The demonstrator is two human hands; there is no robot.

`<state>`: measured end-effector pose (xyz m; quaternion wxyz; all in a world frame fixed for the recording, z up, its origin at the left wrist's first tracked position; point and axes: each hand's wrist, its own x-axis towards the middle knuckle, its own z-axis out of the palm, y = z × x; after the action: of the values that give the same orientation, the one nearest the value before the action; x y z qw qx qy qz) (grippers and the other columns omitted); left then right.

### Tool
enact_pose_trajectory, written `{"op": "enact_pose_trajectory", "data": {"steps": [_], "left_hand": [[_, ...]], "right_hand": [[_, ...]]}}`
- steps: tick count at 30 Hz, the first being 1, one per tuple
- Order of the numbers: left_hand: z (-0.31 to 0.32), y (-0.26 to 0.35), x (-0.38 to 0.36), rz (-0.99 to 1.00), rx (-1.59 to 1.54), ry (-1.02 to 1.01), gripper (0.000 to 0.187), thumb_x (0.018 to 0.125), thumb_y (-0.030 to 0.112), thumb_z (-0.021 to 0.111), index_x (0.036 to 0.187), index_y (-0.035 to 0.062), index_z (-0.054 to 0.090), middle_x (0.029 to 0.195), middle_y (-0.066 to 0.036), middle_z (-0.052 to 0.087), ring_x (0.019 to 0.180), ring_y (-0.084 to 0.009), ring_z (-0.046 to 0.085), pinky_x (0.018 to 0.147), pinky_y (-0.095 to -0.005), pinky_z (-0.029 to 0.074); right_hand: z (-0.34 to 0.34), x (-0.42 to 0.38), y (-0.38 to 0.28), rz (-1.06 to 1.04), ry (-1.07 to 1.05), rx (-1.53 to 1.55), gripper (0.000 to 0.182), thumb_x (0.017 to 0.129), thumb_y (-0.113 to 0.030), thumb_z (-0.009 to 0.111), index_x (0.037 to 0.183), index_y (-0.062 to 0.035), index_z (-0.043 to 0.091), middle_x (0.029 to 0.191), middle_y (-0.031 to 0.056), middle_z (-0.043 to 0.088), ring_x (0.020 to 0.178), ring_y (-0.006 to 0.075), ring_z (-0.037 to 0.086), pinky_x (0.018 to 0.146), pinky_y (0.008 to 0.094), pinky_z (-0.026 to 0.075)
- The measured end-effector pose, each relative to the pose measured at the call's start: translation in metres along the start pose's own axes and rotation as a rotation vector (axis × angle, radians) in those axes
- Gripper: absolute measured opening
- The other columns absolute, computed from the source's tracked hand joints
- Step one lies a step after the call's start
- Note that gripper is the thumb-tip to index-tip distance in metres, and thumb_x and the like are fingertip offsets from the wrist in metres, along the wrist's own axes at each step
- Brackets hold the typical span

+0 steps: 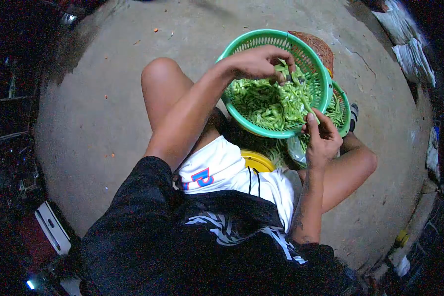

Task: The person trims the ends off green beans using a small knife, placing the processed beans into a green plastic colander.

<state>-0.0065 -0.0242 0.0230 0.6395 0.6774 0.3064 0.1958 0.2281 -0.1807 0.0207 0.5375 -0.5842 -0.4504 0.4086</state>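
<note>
My left hand [264, 63] reaches over a green plastic basket [328, 91], its fingers curled in a pinch. A small dark piece shows at its fingertips, too small to name. Below them lie many thin cut pieces of green bean [266, 111], heaped in the basket. My right hand [324, 138] is at the basket's near right rim, closed on the lower end of a long green bean [307, 104]. The bean's upper end points toward my left hand's fingers.
A second green basket [348, 111] with more green beans [334, 111] stands partly behind the first. A reddish-brown mesh sack [316, 47] lies beyond. Close to my lap are a yellow round container [257, 161] and a clear plastic bag [296, 150]. Bent legs flank the baskets on the concrete floor [103, 128].
</note>
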Motion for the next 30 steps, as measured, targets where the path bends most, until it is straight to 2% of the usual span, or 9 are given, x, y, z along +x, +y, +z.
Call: {"op": "enact_pose_trajectory", "data": {"steps": [2, 7, 13, 15, 18, 22, 25, 26, 30], "left_hand": [[0.021, 0.009, -0.001, 0.138, 0.113, 0.008, 0.037, 0.083, 0.006, 0.072, 0.120, 0.0037, 0.063, 0.101, -0.004, 0.065, 0.096, -0.0137, 0.062, 0.084, -0.0311, 0.050], [0.027, 0.016, -0.001, 0.003, 0.153, -0.055, 0.039, 0.082, 0.009, 0.074, 0.120, 0.0045, 0.065, 0.105, -0.005, 0.067, 0.098, -0.0141, 0.061, 0.085, -0.0327, 0.050], [0.028, 0.015, -0.001, 0.147, 0.291, -0.003, 0.038, 0.083, 0.012, 0.074, 0.118, 0.0025, 0.065, 0.104, -0.007, 0.068, 0.100, -0.0153, 0.062, 0.088, -0.0329, 0.051], [0.035, 0.020, -0.001, 0.001, 0.214, -0.081, 0.039, 0.082, 0.012, 0.076, 0.118, 0.0029, 0.065, 0.106, -0.008, 0.069, 0.101, -0.0161, 0.062, 0.090, -0.0325, 0.050], [0.021, 0.014, 0.001, 0.148, 0.233, -0.067, 0.037, 0.083, 0.011, 0.075, 0.117, 0.0015, 0.064, 0.107, -0.009, 0.069, 0.101, -0.0166, 0.062, 0.089, -0.0333, 0.051], [0.001, 0.005, 0.000, 0.008, -0.007, -0.010, 0.036, 0.084, 0.008, 0.075, 0.118, 0.0015, 0.062, 0.094, -0.006, 0.071, 0.087, -0.0141, 0.066, 0.084, -0.0293, 0.052], [0.026, 0.010, -0.001, 0.086, 0.245, 0.045, 0.038, 0.084, 0.004, 0.074, 0.120, 0.0031, 0.061, 0.094, -0.005, 0.070, 0.087, -0.0132, 0.067, 0.080, -0.0304, 0.052], [0.034, 0.009, 0.002, 0.020, 0.045, -0.066, 0.039, 0.084, 0.004, 0.074, 0.121, 0.0043, 0.062, 0.095, -0.004, 0.069, 0.088, -0.0125, 0.066, 0.080, -0.0301, 0.051], [0.020, 0.010, 0.003, 0.090, 0.060, -0.078, 0.036, 0.085, 0.006, 0.074, 0.119, 0.0028, 0.062, 0.096, -0.005, 0.068, 0.088, -0.0131, 0.067, 0.076, -0.0283, 0.052]], "right_hand": [[0.002, 0.000, 0.000, 0.028, 0.010, 0.011, 0.021, 0.093, -0.006, 0.073, 0.112, 0.0040, 0.073, 0.086, 0.0071, 0.073, 0.068, 0.0094, 0.065, 0.063, 0.0234, 0.054], [0.000, 0.001, -0.008, 0.228, -0.068, 0.208, 0.025, 0.098, -0.015, 0.070, 0.114, 0.0043, 0.071, 0.092, 0.0121, 0.076, 0.067, 0.0111, 0.067, 0.063, 0.0235, 0.055], [-0.009, 0.007, 0.007, 0.488, -0.183, 0.483, 0.021, 0.097, -0.011, 0.069, 0.110, 0.0043, 0.071, 0.094, 0.0134, 0.075, 0.068, 0.0107, 0.065, 0.061, 0.0222, 0.054], [-0.004, 0.005, 0.008, 0.472, -0.178, 0.505, 0.020, 0.097, -0.010, 0.069, 0.110, 0.0042, 0.071, 0.094, 0.0132, 0.075, 0.069, 0.0107, 0.065, 0.062, 0.0221, 0.054], [-0.005, 0.004, 0.006, 0.444, -0.162, 0.523, 0.019, 0.097, -0.009, 0.068, 0.110, 0.0042, 0.071, 0.095, 0.0131, 0.075, 0.070, 0.0107, 0.065, 0.062, 0.0220, 0.054], [-0.007, 0.005, 0.007, 0.433, -0.142, 0.527, 0.019, 0.097, -0.009, 0.068, 0.110, 0.0040, 0.071, 0.095, 0.0142, 0.075, 0.071, 0.0116, 0.066, 0.063, 0.0224, 0.054], [-0.003, 0.007, 0.007, 0.458, -0.102, 0.540, 0.019, 0.097, -0.009, 0.068, 0.111, 0.0038, 0.070, 0.096, 0.0146, 0.075, 0.072, 0.0122, 0.067, 0.064, 0.0229, 0.055], [-0.002, 0.008, 0.009, 0.459, -0.102, 0.539, 0.019, 0.097, -0.009, 0.068, 0.111, 0.0038, 0.070, 0.096, 0.0146, 0.075, 0.072, 0.0122, 0.067, 0.064, 0.0229, 0.055], [-0.004, 0.004, 0.008, 0.435, -0.137, 0.603, 0.020, 0.097, -0.009, 0.069, 0.112, 0.0036, 0.070, 0.097, 0.0152, 0.074, 0.073, 0.0124, 0.068, 0.065, 0.0224, 0.056]]}}
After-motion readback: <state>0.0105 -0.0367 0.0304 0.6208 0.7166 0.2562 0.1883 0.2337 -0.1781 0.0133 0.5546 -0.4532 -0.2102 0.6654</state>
